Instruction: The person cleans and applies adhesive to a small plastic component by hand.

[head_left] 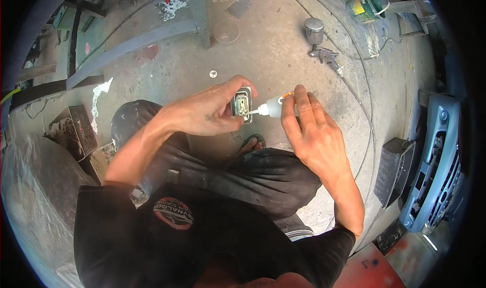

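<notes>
My left hand grips a small rectangular part with a metallic rim and a pale inner piece, thumb and fingers at its edges. From the right, my right hand holds a white squeeze bottle tilted sideways, its narrow nozzle reaching the lower part of the piece; whether it touches is unclear. Both are raised above my crossed legs. A small shiny round object lies on the concrete floor just beyond my left hand.
A spray gun with its hose and a green bucket are at upper right. A blue bumper and dark box stand at the right. A stand frame and perforated metal box are at left, near plastic sheeting.
</notes>
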Demonstrator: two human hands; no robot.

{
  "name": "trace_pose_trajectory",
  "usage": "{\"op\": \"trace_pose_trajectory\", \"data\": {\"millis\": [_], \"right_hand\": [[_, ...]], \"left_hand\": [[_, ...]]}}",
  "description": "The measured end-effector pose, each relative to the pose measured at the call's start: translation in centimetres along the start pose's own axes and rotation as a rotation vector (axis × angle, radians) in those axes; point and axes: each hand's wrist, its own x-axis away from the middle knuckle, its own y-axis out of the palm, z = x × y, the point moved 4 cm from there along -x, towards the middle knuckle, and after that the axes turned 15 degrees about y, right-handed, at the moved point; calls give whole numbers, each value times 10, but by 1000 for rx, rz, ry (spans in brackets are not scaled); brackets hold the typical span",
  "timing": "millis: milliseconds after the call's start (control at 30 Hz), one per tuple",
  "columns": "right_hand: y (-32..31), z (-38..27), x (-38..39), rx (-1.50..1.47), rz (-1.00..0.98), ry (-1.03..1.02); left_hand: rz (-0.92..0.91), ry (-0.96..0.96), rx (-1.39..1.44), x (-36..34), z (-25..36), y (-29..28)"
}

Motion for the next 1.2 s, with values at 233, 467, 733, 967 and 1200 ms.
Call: {"op": "trace_pose_trajectory", "data": {"millis": [233,467,733,967,1200], "right_hand": [[0,-1,-1,57,33,-27],[-2,-1,-3,82,43,-37],[-4,-2,-4,79,41,-43],[-6,-4,-5,74,38,-36],[-1,5,3,-111,-20,75]], "left_hand": [[-5,-8,24,-1,-3,0],[4,-7,28,-1,-1,-1],[11,-4,22,-1,2,-3],[10,-1,18,0,4,-3],[20,-23,36,1,3,-3]]}}
